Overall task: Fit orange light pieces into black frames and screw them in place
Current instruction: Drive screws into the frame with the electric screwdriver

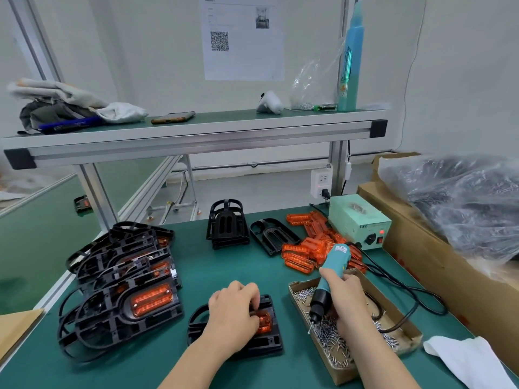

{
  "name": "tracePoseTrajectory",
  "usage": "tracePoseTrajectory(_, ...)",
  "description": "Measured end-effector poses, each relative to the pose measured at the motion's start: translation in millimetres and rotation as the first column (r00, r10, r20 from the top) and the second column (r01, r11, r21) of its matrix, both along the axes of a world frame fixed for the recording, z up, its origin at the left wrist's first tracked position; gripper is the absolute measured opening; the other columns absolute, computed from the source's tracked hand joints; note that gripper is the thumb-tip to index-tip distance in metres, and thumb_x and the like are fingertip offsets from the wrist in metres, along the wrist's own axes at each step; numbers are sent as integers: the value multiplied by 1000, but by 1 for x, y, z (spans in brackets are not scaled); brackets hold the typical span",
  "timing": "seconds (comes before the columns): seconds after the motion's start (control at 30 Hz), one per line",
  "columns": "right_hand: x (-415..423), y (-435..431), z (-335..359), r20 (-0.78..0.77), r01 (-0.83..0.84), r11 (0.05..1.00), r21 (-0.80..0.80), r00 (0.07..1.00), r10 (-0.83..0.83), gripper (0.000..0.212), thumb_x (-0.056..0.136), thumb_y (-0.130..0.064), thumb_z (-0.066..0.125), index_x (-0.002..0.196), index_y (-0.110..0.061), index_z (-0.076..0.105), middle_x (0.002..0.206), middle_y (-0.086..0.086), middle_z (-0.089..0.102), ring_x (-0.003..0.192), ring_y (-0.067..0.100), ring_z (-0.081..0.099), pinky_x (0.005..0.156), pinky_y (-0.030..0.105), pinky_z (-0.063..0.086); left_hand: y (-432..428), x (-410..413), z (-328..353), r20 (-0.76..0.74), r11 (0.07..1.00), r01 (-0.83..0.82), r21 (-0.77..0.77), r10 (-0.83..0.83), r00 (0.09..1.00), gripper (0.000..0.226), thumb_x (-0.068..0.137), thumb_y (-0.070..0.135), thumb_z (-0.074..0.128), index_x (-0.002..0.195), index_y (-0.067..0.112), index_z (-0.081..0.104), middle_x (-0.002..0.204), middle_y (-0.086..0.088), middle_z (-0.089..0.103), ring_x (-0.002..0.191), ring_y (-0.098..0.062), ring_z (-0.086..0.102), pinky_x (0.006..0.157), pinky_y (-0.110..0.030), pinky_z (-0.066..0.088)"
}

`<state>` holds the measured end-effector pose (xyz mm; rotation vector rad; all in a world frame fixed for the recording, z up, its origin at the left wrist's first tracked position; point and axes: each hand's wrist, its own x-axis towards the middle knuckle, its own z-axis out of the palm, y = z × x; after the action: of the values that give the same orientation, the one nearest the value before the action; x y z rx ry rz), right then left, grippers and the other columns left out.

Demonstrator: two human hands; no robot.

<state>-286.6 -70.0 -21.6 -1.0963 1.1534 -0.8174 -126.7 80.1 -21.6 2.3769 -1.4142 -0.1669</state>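
We look down on a green worktop (213, 276) from the wearer's own eye level. Near the front edge, at centre, a black frame (269, 342) lies flat with an orange light piece (264, 321) sitting in its opening. The left hand (233, 313) rests on top of the frame, its fingers curled down and pinching the orange light piece.

The right hand (346, 296) is wrapped firmly around a teal electric screwdriver (328, 276), held at a slant with the bit pointing down and to the left. The bit hangs over a shallow cardboard tray (404, 336) just right of the frame, at the heap of small silver screws (328, 336) inside it. We cannot tell whether the bit touches a screw. The tool's black cord (415, 301) loops across the tray.

To the left, we see a spread stack of finished frames (120, 279), several showing orange lights. Behind the working frame stand a small pile of empty frames (227, 226) and one lone frame (273, 235) beside it. To their right lies a loose pile of orange pieces (309, 251), next to a pale green power box (356, 220).

Along the right edge sits a large cardboard box (421, 248) holding a clear plastic bag of dark parts. A white cloth (466, 357) lies at the front right corner.

A shelf (196, 127) above carries a phone (172, 117), folded cloths and a tall blue bottle (351, 66).
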Motion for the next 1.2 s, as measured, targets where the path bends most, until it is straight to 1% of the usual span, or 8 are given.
tracePoseTrajectory(0.07,-4,-1,3,143,5,996,91,990,-18,42,89,-28,73,114,1,54,88,19,61,72,30,59,65,39,52,-4,-4,4,21,999,-39,-14,40,999,22,79,23,58,88,35,41,90,15,41,89,-15,42,97,-32,28)
tracePoseTrajectory(0.13,-8,-1,8,288,-11,986,166,957,-38,36,90,-25,72,111,-3,55,81,18,62,62,28,58,55,34,55,-10,-10,7,11,997,-53,-64,54,998,23,78,23,56,93,36,44,96,13,46,94,-16,45,97,-32,30)
tracePoseTrajectory(0.3,-9,0,15,516,-54,969,242,853,-81,31,92,-30,70,105,-7,54,57,9,57,38,16,51,40,22,48,-41,-34,15,-34,973,141,-184,-150,988,29,89,35,60,118,35,64,117,17,62,118,-10,44,105,-33,34)
tracePoseTrajectory(0.37,-11,-1,15,582,-84,965,250,809,-80,34,94,-34,68,109,-7,54,55,8,54,36,13,48,37,19,44,-57,-45,18,-2,967,210,-142,-213,977,29,91,37,60,118,33,68,118,12,65,119,-14,45,103,-33,34)
tracePoseTrajectory(0.47,-16,-5,17,652,-151,963,223,758,-32,43,90,-39,66,113,-3,59,55,7,51,35,14,45,35,18,40,-73,-56,16,147,966,254,37,-257,955,31,91,43,58,117,32,70,113,3,67,115,-24,48,100,-36,34)
tracePoseTrajectory(0.57,-18,-8,21,707,-183,966,181,707,2,40,82,-36,68,109,-7,60,63,6,51,40,13,47,36,18,40,-81,-62,12,192,952,261,159,-289,938,31,84,47,62,109,31,72,102,0,64,107,-27,45,101,-42,29)
tracePoseTrajectory(0.77,-17,-11,26,764,-260,958,123,640,75,29,82,-23,65,107,-9,59,69,5,55,46,13,49,39,20,42,-88,-71,9,246,952,276,130,-301,922,11,87,32,60,92,25,65,90,-3,65,88,-28,49,76,-38,21)
tracePoseTrajectory(1.2,-6,-10,35,719,-227,963,143,693,56,21,87,-34,70,90,-14,65,68,2,59,46,10,52,40,18,45,-79,-79,16,239,933,356,50,-358,903,14,88,13,53,100,18,56,104,-6,63,94,-32,54,84,-40,26)
